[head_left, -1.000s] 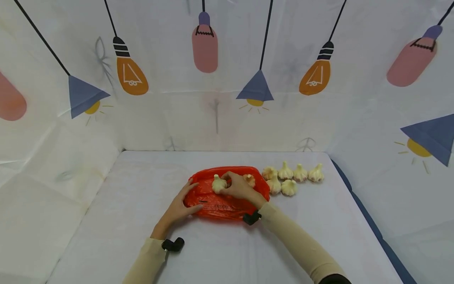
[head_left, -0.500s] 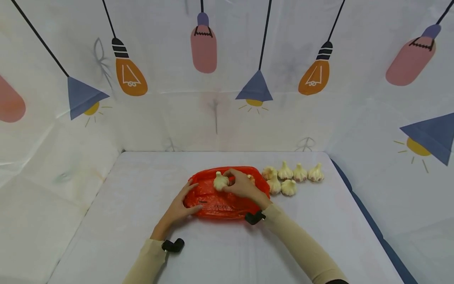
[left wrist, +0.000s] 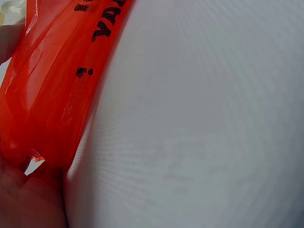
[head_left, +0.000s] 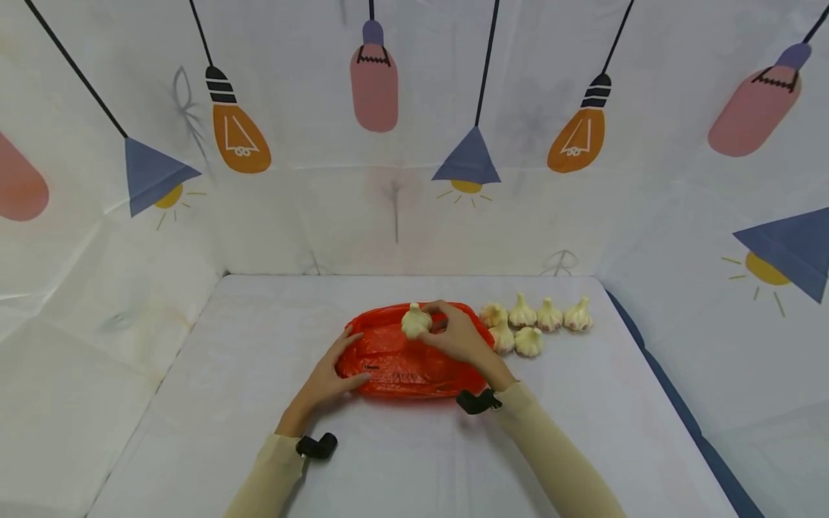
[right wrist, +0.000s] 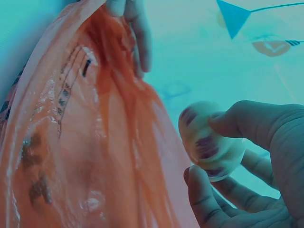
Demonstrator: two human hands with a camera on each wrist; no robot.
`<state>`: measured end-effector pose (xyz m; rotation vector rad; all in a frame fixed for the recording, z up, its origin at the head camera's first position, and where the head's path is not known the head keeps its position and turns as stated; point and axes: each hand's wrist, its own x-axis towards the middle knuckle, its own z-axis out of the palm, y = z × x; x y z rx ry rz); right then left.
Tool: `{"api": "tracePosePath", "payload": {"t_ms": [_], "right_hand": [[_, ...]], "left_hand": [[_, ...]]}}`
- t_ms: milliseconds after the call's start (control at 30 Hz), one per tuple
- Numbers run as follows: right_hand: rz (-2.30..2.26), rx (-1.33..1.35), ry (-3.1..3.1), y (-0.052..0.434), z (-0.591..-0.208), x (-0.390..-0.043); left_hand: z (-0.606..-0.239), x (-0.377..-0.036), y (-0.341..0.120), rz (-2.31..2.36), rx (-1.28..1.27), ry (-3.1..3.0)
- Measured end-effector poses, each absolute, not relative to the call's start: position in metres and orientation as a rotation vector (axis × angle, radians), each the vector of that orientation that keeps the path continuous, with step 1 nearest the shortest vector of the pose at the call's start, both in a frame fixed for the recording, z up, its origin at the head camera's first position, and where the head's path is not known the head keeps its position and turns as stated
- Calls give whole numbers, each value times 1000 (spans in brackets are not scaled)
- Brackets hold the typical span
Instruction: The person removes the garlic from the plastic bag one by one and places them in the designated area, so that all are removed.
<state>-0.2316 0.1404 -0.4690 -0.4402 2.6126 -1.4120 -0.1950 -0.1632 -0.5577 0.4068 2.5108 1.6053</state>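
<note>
At the near edge of the white table (head_left: 401, 460), the left hand (head_left: 327, 380) lies with straight fingers on the left end of the red plastic bag (head_left: 395, 363), pressing it flat. Farther in, the right hand (head_left: 456, 337) pinches a garlic bulb (head_left: 415, 321) and has carried it up and toward the far rim of the bag over the last second, so the bulb looks to be coming out. Beyond, to the right, six garlic bulbs (head_left: 536, 322) sit clustered. Only the right wrist view shows the thumb and fingertips (right wrist: 204, 190) curled round the bulb's purple-streaked skin; the left wrist view shows black print on the bag.
</note>
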Motion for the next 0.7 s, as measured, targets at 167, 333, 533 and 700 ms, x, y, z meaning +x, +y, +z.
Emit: {"api": "tracePosePath", "payload": {"t_ms": [167,333,533,700], "right_hand": [[-1469,-444,2606,147,-464,-227],[-1536,-433,2589,155,-461,-222],[-1551,-406,2586,164,-454,-216],[-1611,-418,2575,172,-450,-211]], "left_hand": [[-559,-196,-163,1605,393,2509],[-560,-196,-164,1610,417,2510],[-560,-196,-164,1609,435,2513],[-559,-195,-164,1597,440,2522]]}}
